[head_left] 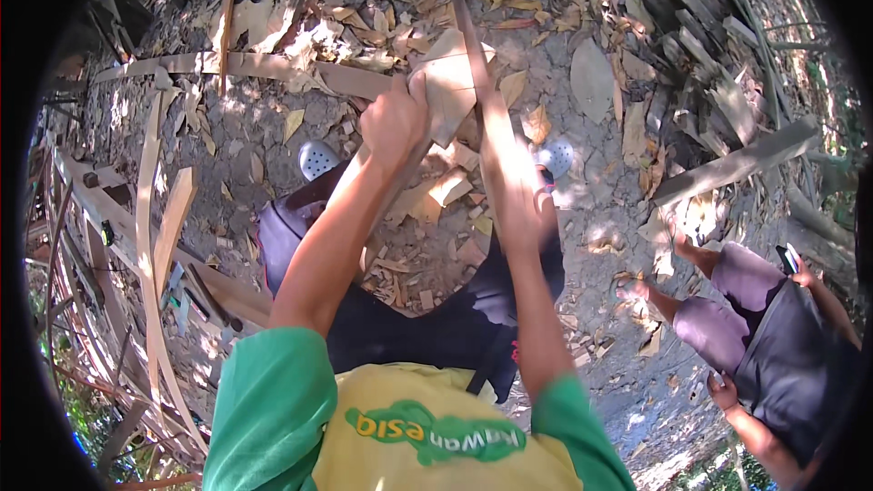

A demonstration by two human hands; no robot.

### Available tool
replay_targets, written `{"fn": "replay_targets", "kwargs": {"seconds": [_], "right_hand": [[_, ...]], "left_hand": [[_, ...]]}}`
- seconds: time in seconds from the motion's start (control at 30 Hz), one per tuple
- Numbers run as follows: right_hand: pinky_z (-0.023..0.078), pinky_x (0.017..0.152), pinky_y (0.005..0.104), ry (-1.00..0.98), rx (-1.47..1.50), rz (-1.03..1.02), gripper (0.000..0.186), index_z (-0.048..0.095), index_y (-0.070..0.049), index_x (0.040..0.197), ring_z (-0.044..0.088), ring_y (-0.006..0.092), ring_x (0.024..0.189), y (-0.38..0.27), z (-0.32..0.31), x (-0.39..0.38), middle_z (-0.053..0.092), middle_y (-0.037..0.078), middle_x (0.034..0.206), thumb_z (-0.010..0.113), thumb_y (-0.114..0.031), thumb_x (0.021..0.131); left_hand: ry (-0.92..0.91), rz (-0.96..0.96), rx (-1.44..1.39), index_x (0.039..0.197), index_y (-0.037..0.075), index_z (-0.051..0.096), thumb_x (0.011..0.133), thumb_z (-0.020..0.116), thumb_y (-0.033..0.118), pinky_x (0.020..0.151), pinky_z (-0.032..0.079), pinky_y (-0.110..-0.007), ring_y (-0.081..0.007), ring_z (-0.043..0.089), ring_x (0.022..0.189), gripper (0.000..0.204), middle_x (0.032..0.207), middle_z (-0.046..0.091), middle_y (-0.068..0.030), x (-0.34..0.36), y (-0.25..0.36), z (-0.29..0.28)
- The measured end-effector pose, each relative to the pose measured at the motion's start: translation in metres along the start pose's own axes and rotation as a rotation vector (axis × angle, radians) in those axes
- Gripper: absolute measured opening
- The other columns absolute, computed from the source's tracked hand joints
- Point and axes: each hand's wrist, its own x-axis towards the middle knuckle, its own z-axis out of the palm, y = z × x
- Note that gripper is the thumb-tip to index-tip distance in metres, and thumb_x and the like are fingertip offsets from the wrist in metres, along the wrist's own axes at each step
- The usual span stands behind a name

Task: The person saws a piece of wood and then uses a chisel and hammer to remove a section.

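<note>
A pale wooden board [447,91] with a pointed lower corner lies tilted between my knees. My left hand [396,123] is closed on its left side, thumb pointing up. Along the board's right side runs a long tapered blade [473,45], narrow at the far end and wider toward me, which looks like a handsaw; its teeth cannot be made out. My right hand [520,214] is closed at the blade's near end, smeared by motion, and hides the handle. A thin line crosses the board near the blade.
Wood chips [400,273] and dry leaves cover the ground between my feet. Long planks [173,227] lean at the left; more timber [700,64] is piled at the far right, near a loose beam [737,161]. A person [773,355] sits at the right, holding a phone [787,259].
</note>
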Motion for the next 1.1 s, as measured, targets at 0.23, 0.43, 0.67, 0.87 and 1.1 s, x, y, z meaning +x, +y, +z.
{"fn": "replay_targets", "kwargs": {"seconds": [0.23,0.43,0.67,0.87,1.1], "right_hand": [[0.055,0.092,0.0334,0.071,-0.101,-0.121,0.032,0.068,0.003,0.126,0.072,0.0270,0.105,0.028,-0.022,-0.048,0.073,0.019,0.118,0.061,-0.011,0.098],[0.053,0.100,0.0334,-0.044,-0.027,0.177,0.041,0.065,0.009,0.127,0.070,0.0220,0.115,-0.048,-0.087,-0.157,0.072,0.018,0.124,0.055,-0.022,0.103],[0.052,0.062,0.0415,0.111,-0.030,-0.312,0.025,0.069,-0.002,0.120,0.066,0.0349,0.074,0.030,0.041,0.081,0.069,0.022,0.094,0.058,-0.010,0.099],[0.054,0.091,0.0327,-0.038,-0.021,0.336,0.035,0.066,0.004,0.129,0.068,0.0166,0.109,-0.047,-0.095,-0.172,0.074,0.014,0.118,0.062,-0.017,0.101],[0.057,0.085,0.0357,0.211,-0.246,-0.611,0.030,0.068,0.002,0.125,0.074,0.0308,0.095,0.031,0.040,0.078,0.074,0.022,0.112,0.057,-0.013,0.101]], "left_hand": [[0.041,0.047,-0.049,0.110,0.003,0.070,0.106,0.037,0.055,0.086,0.054,-0.058,-0.0518,0.069,0.093,0.061,0.096,0.072,-0.0313,-0.001,0.003,-0.010],[-0.020,-0.013,-0.082,0.115,0.004,0.067,0.106,0.036,0.055,0.092,0.051,-0.060,-0.0538,0.068,0.099,0.060,0.104,0.071,-0.0321,-0.002,-0.001,0.004],[-0.131,-0.056,-0.012,0.116,0.003,0.069,0.107,0.033,0.057,0.093,0.052,-0.057,-0.0539,0.068,0.101,0.066,0.100,0.071,-0.0328,-0.006,0.007,-0.019],[-0.079,-0.025,-0.040,0.117,0.004,0.069,0.106,0.035,0.056,0.093,0.051,-0.058,-0.0529,0.068,0.101,0.063,0.100,0.071,-0.0331,-0.004,0.005,-0.010],[-0.038,-0.043,-0.065,0.117,0.004,0.067,0.106,0.037,0.054,0.091,0.052,-0.058,-0.0530,0.068,0.097,0.060,0.099,0.072,-0.0311,-0.002,-0.005,0.003]]}}
